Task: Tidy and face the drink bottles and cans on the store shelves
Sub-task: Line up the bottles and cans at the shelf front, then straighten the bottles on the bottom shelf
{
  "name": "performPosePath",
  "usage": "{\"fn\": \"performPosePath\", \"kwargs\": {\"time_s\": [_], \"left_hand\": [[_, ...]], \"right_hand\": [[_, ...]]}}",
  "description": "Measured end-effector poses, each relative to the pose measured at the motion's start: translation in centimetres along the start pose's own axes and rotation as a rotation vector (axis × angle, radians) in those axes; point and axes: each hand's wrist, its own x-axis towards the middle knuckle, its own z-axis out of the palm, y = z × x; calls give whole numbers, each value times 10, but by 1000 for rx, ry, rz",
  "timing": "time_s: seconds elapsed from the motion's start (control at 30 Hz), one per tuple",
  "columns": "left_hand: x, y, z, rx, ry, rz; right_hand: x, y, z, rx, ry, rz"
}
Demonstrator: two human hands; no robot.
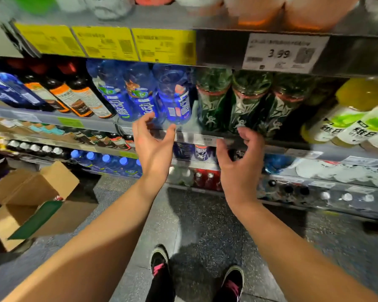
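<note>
A row of blue drink bottles (174, 99) stands on the shelf (92, 124) in front of me, with dark green bottles (246, 101) to their right. My left hand (153, 144) is raised just below the rightmost blue bottle, fingers spread and loosely curved, fingertips near its base but holding nothing. Below the green bottles my right hand (240, 162) hovers with fingers loosely curled, empty, in front of the shelf edge. The picture is blurred by motion.
Dark bottles with orange labels (79, 99) stand left of the blue ones; yellow-green bottles (356, 125) are at right. Lower shelves hold more bottles and cans (109, 162). An open cardboard box (31, 203) sits on the floor at left. Price tags (284, 53) hang above.
</note>
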Motion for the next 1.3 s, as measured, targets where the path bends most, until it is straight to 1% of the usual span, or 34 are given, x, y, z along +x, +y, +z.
{"fn": "performPosePath", "kwargs": {"time_s": [0.1, 0.17, 0.23, 0.3, 0.37, 0.4, 0.53, 0.6, 0.67, 0.77, 0.87, 0.97, 1.07, 1.13, 1.3], "left_hand": [[26, -14, -14, 6, 14, -20], [42, -20, -16, 3, 29, 9], [53, -23, -13, -10, 28, 24], [60, -23, -7, -52, 2, 21], [65, -25, -2, -97, -36, 33], [66, -25, -2, -77, -36, 40], [73, -29, -1, -16, -1, 70], [75, -31, 0, 9, 4, 75], [78, -34, 0, 22, 18, 85], [83, -34, -5, 32, 33, 90], [85, -32, -8, 20, 30, 76], [86, -30, -10, 5, 8, 71], [86, -30, -13, 23, -19, 79], [85, -28, -15, 46, -33, 94], [86, -26, -19, 52, -97, 101]], "right_hand": [[-7, -17, 50, 14, -95, 14], [-4, -25, 82, 16, -125, 3], [2, -28, 110, -41, -135, -22], [11, -27, 129, -118, -134, -7], [21, -23, 142, -146, -97, -37], [26, -21, 147, -148, -82, -37], [42, -24, 154, -92, -104, 39], [45, -23, 155, -95, -75, 42], [44, -22, 155, -146, -46, 39], [39, -27, 157, -232, -46, 33], [36, -33, 157, -234, -8, 41], [37, -35, 157, -86, 16, 154], [36, -38, 158, -19, 59, 207], [35, -44, 158, -13, 77, 204], [33, -44, 161, -113, 67, 170]]}}
